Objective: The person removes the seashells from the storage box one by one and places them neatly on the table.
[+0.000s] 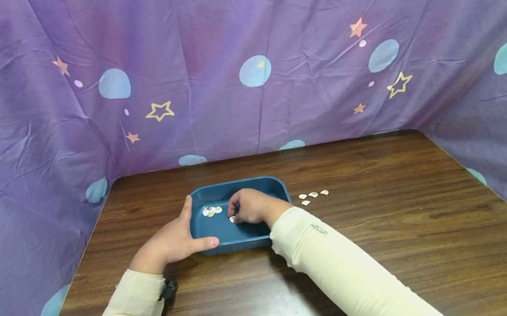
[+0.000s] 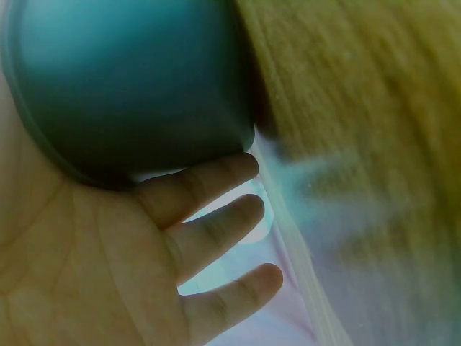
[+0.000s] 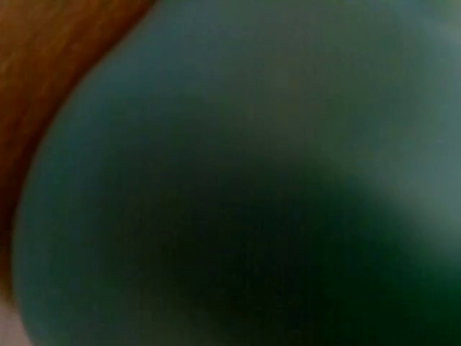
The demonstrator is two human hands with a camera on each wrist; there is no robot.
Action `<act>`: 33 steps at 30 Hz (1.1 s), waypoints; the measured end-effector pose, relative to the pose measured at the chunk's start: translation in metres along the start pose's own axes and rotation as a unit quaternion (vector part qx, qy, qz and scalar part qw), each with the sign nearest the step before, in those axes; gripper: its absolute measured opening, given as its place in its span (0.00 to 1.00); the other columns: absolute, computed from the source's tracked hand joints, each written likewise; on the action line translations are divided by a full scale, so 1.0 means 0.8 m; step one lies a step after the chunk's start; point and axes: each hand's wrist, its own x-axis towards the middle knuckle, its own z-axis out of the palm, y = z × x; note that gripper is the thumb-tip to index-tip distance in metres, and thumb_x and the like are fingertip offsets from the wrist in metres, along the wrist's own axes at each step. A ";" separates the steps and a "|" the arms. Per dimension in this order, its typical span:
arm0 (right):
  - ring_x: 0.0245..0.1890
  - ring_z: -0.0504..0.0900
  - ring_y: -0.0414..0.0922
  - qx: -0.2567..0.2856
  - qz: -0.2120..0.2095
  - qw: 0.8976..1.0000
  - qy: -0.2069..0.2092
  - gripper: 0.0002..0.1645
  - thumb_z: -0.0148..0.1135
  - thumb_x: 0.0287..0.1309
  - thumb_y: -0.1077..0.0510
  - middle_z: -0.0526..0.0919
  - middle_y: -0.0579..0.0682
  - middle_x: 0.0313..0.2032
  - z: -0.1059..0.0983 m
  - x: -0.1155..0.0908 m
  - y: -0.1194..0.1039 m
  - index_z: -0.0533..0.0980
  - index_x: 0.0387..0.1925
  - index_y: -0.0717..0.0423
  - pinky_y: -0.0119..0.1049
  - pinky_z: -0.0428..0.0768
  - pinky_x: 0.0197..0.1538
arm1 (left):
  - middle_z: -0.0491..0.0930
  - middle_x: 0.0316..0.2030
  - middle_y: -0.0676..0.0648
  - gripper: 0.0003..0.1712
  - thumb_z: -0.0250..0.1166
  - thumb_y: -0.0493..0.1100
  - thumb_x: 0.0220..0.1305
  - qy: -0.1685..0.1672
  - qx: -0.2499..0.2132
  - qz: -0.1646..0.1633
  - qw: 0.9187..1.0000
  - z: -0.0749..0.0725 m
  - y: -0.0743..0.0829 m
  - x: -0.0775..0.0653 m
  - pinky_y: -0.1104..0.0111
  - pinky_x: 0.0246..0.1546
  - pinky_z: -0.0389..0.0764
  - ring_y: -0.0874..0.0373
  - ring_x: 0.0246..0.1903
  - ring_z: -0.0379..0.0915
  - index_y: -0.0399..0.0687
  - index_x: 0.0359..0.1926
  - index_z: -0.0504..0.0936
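A blue rectangular tray (image 1: 244,242) stands on the table, and its side fills much of the left wrist view. My left hand (image 1: 174,241) rests against the tray's near left corner, thumb along the front rim, forefinger up the left side. In the left wrist view its other fingers (image 2: 216,238) are straight and spread beside the tray wall. Inside the tray, my right hand (image 1: 250,206) pinches a small white seashell (image 1: 233,220) close over the bottom. Several similar shells (image 1: 211,212) lie clustered in the tray's left part. The right wrist view holds only blurred tray wall (image 3: 94,166).
To the right of the tray, several more white shells (image 1: 313,194) lie on the brown wood-grain table (image 1: 405,213). A purple curtain (image 1: 202,38) with stars and blue spots hangs along the table's back and both sides.
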 end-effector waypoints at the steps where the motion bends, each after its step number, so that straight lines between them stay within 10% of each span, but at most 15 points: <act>1: 0.37 0.78 0.42 0.003 0.001 1.000 -0.002 0.05 0.76 0.61 0.60 0.85 0.43 0.34 0.000 0.000 0.000 0.85 0.34 0.48 0.39 0.77 0.51 | 0.55 0.76 0.20 0.80 0.71 0.73 0.60 0.000 0.001 0.000 1.000 0.000 0.000 0.000 0.39 0.71 0.67 0.29 0.72 0.64 0.38 0.83 0.23; 33: 0.39 0.80 0.42 0.007 -0.001 1.000 -0.018 0.05 0.73 0.61 0.63 0.86 0.44 0.35 0.002 0.002 0.001 0.85 0.34 0.49 0.41 0.78 0.55 | 0.54 0.77 0.21 0.80 0.70 0.74 0.61 -0.004 0.003 -0.011 1.000 -0.001 -0.002 0.002 0.38 0.70 0.67 0.29 0.72 0.65 0.39 0.83 0.23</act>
